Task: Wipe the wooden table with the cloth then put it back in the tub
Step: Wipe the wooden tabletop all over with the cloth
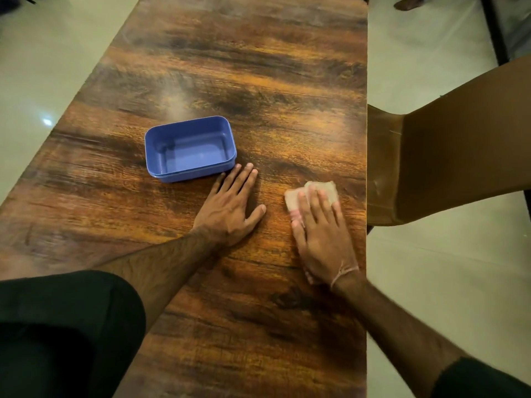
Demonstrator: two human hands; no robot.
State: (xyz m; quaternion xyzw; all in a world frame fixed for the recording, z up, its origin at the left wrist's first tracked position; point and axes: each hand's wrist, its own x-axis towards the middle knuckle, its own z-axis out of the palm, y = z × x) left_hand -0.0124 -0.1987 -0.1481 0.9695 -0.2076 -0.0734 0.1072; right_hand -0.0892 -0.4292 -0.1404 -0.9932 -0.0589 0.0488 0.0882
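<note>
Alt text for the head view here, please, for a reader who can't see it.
The right hand presses a pale cloth flat on the wooden table near its right edge. The left hand rests flat beside an empty blue tub. A brown chair stands at that edge.

A pale, glossy tiled floor (37, 67) filled both sides of the frame, and a small bright glint (47, 121) of reflected light lay on it near the left edge. A long counter (258, 67) of dark, streaked wood grain ran up the middle of the frame from bottom to top, with a soft sheen on its surface near the centre. At the right, a brown chair (459, 145) stood just beside the counter's long edge. In the upper right corner a dark bar (492, 30) slanted across the floor. The light was dim and warm.
</note>
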